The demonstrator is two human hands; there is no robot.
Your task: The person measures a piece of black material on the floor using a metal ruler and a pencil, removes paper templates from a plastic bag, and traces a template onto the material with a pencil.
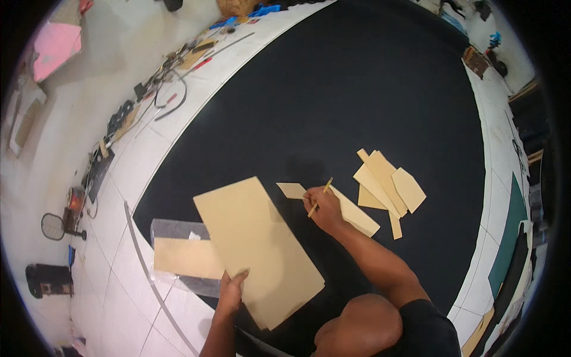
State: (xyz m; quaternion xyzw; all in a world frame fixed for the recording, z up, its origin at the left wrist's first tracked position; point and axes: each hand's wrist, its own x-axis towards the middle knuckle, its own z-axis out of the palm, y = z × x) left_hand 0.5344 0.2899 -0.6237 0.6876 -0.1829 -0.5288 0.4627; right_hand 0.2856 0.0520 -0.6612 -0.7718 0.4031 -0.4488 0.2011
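The left hand (231, 290) comes up from the lower edge, its fingers clamped on the near edge of a large tan sheet (257, 241) (thumb on top) that lies on the black mat (357, 101); the right forearm reaches up and leftward, the right hand (322, 208) with fingers closed on a pencil (320, 197), its tip at a long tan strip (339, 207); beyond lies a pile of tan offcuts (388, 184), and tools (169, 77) line the bench's far left edge.
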